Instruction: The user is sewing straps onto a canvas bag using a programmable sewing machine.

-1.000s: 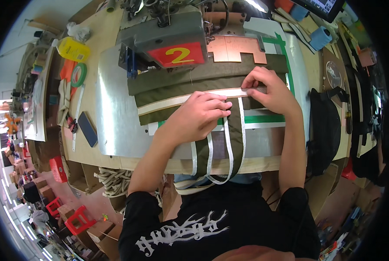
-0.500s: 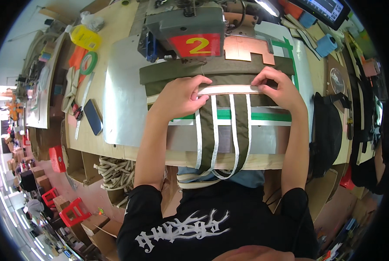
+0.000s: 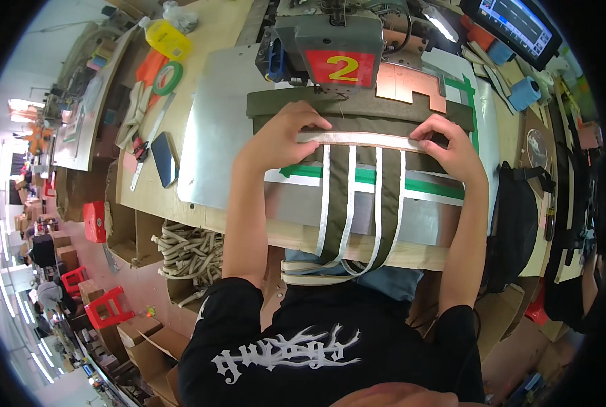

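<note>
Left hand: the left hand (image 3: pixel 283 139) is pressing down, fingers curled and nearly closed, on the left end of a pale reflective strip (image 3: pixel 357 138), pinching it flat against the olive fabric panel (image 3: pixel 357 122).
Right hand: the right hand (image 3: pixel 452 146) is doing the same at the strip's right end, fingertips bent over its edge; both hands are now lying well apart, one at each end.
What has changed: a second ago the hands were bunched close together over the middle of the strip; since then they have been spreading outward and sliding the panel up, so the strip is now lying straight and taut just in front of the sewing machine head (image 3: pixel 333 47).
What that suggests: the strip seems to be getting squared across the panel and brought toward the needle, which looks like alignment work rather than stitching, as far as the view shows.
Where the work sits: the panel is lying on the grey metal plate (image 3: pixel 215 129) of the worktop (image 3: pixel 181 203), with its four pale webbing straps (image 3: pixel 350 203) hanging over the front edge toward the person's lap.
Round about: green tape lines (image 3: pixel 445 186) are crossing the plate under the panel; a dark phone (image 3: pixel 162 157) and a green tape roll (image 3: pixel 167 76) are lying to the left, well apart from the hands; a coil of rope (image 3: pixel 191 251) is sitting below the worktop.
</note>
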Available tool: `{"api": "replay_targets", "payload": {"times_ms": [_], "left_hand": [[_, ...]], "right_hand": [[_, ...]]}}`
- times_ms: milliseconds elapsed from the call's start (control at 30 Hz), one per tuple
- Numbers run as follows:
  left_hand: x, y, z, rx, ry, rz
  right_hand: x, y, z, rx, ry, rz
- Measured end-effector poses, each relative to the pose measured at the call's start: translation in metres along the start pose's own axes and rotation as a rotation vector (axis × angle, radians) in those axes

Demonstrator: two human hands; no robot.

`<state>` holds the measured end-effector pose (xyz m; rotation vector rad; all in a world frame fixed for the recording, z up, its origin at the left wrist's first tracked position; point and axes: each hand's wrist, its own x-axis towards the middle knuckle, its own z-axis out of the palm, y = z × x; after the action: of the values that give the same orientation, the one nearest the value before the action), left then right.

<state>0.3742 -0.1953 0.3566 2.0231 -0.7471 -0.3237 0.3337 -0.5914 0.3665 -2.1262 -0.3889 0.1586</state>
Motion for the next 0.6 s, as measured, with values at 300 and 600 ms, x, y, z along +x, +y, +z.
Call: {"api": "replay_targets", "payload": {"times_ms": [300,600], "left_hand": [[-0.027,0.0,0.03,0.251,0.408,0.067],[-0.029,0.002,0.032,0.231,0.378,0.067]], "right_hand": [[0.0,0.006,-0.003,-0.005,0.006,-0.031],[0.0,0.003,0.004,-0.058,0.021,-0.03]]}}
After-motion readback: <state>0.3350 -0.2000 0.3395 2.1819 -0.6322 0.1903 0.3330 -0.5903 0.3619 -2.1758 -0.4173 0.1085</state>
